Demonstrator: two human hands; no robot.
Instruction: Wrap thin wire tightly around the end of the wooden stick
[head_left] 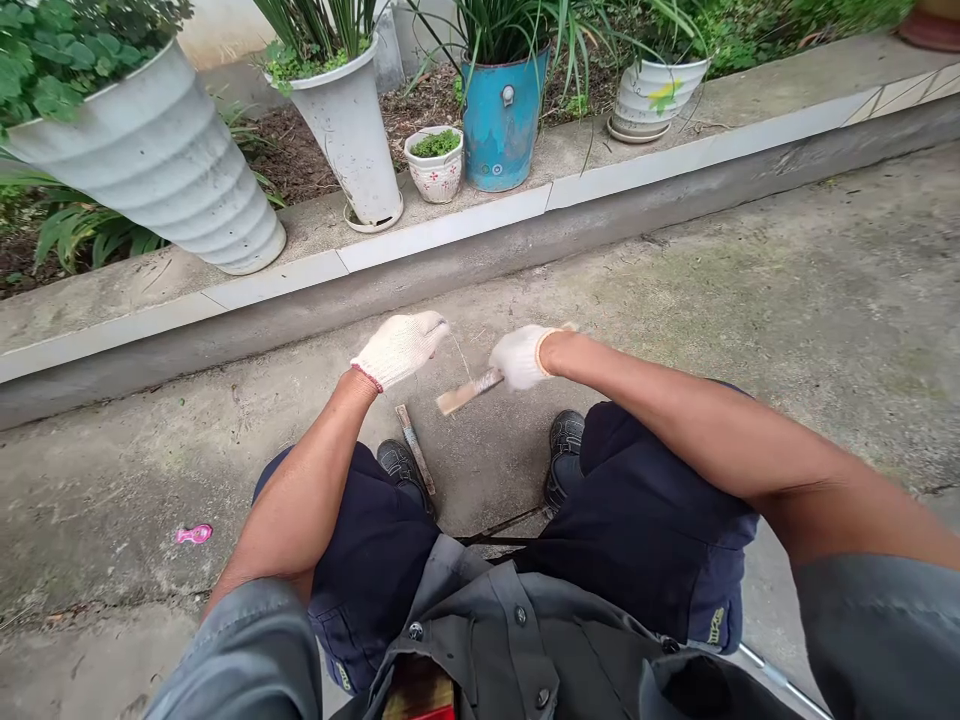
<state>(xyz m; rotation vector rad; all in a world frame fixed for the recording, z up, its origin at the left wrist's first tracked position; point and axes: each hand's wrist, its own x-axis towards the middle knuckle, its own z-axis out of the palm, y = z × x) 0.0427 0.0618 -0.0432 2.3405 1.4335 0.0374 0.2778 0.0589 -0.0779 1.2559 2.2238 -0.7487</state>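
Observation:
Both my hands wear white knit gloves and are held out in front of my knees. My right hand (519, 357) is closed around a short flat wooden stick (465, 392) that points down to the left and looks blurred. My left hand (400, 345) is closed, and a thin pale strand (459, 352) runs from its fingertips toward the stick. On the concrete between my shoes lies a narrow tool with a wooden handle (416, 449). I am seated, with my knees spread.
A raised concrete ledge (480, 215) runs across ahead, carrying white ribbed pots (161, 160), a blue pot (501, 120) and a small patterned pot (435, 165). A pink scrap (193, 534) lies on the ground at left. A thin dark rod (499, 528) lies near my right shoe.

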